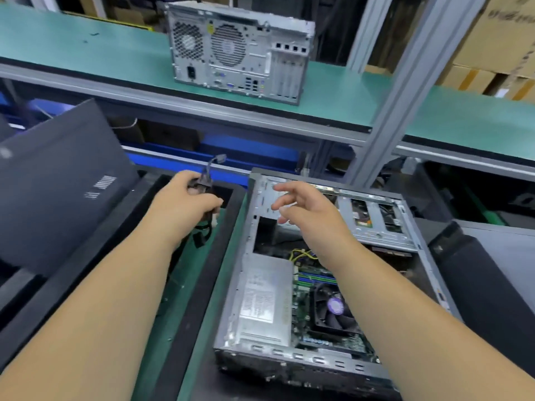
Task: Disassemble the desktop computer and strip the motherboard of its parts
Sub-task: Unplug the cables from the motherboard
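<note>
An opened desktop case (249, 256) lies on its side on the green bench. Inside it I see the silver power supply (265, 299), the motherboard (301, 290) with a black CPU fan (333, 311), yellow wires (301, 254) and a metal drive cage (373, 215). My left hand (185, 198) grips a bundle of black cables (207, 180) left of the case, over a black-rimmed tray (202, 256). My right hand (304, 206) hovers over the case's far end with fingers spread and holds nothing.
A dark side panel (58, 180) leans at the left. A second closed tower (237, 50) stands on the upper green shelf (86, 47). A grey frame post (396, 91) rises behind the case. Another dark panel (477, 279) lies at the right. Cardboard boxes (498, 39) are stacked at the far right.
</note>
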